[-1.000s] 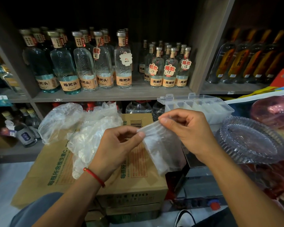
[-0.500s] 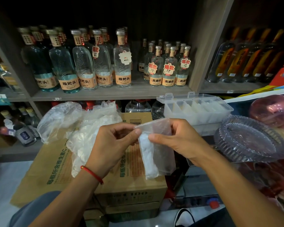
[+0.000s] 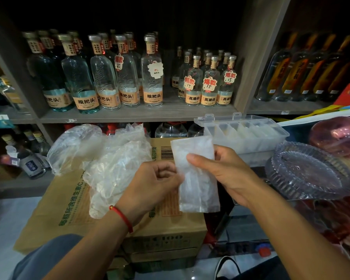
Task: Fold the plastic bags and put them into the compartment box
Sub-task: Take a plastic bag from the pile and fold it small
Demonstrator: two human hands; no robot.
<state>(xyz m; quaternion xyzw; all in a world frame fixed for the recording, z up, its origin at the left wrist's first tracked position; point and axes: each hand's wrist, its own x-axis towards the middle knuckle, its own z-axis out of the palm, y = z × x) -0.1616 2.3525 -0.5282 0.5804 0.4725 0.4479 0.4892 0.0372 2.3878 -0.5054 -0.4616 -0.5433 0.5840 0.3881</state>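
Right fingers (image 3: 198, 158): thumb on front of the folded plastic bag (image 3: 198, 178), other fingers behind it, pinching near its top right.
Left fingers (image 3: 170, 174): curled, pinching the bag's left edge at mid-height.
Right hand (image 3: 224, 174): held upright in mid-air, palm toward the bag.
Left hand (image 3: 152, 186): back to camera; red string bracelet (image 3: 122, 218) on wrist.
Folded bag: flat translucent rectangle, upright, above the right edge of the cardboard box (image 3: 109, 225); not touching it as far as can be seen.
Loose bags (image 3: 109, 166): crumpled clear pile on the box's left half, just beside left hand.
Compartment box (image 3: 245, 136): clear plastic, lid open, behind right hand; compartments hold whitish folded pieces.
Glass dish (image 3: 311, 170): ribbed, clear, right of compartment box.
Shelf (image 3: 129, 114): behind, w/ rows of clear liquor bottles (image 3: 152, 77).
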